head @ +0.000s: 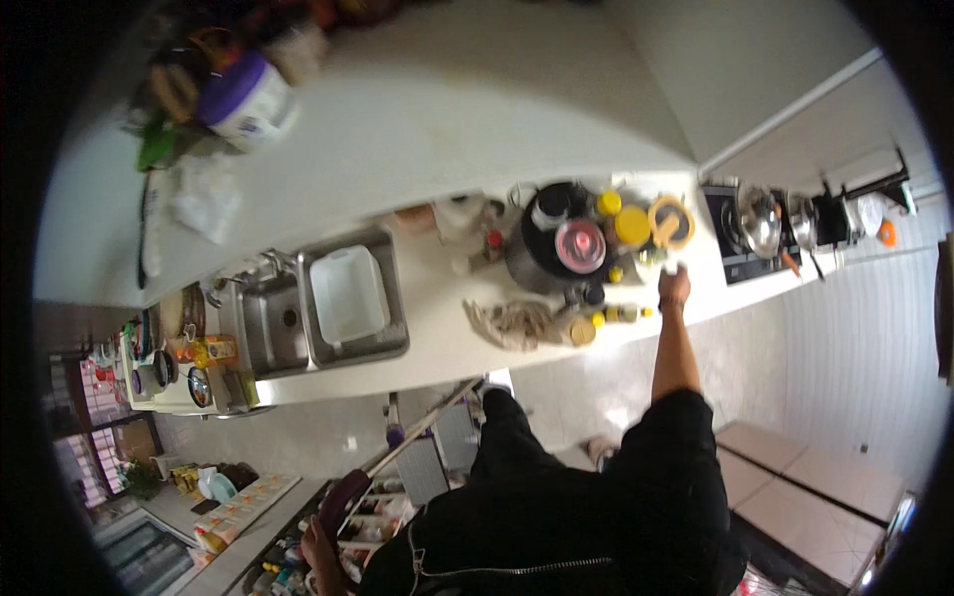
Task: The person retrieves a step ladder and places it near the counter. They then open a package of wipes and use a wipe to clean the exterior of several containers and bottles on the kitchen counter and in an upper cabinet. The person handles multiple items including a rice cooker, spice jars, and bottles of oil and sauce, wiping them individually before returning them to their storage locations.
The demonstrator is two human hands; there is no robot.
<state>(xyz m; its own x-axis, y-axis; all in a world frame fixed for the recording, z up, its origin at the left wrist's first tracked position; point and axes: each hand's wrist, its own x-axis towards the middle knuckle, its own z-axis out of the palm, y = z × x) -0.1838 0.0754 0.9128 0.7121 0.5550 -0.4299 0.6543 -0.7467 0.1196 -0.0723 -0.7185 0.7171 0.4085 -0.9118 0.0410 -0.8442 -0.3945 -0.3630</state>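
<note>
My right hand (674, 284) is curled low over the bright countertop (704, 272). A small white thing shows at its fingers, too washed out to name. Just beyond it are a jar with a tan ring-shaped top (671, 223) and a jar with a yellow lid (632, 226). A slim bottle with a yellow cap (624, 313) lies to its left. Down at the lower left, my left hand (319, 550) grips the padded maroon sleeve (343, 501) on the rail of a stepladder. The stepladder's grey treads (421, 468) show beside my leg.
A large dark pot (525, 257) bears a red-topped clear container (581, 246). Near the counter edge lies a crumpled cloth (514, 324). A double steel sink (276, 328) holds a white basin (349, 294). Metal pans (760, 223) stand on the hob at right.
</note>
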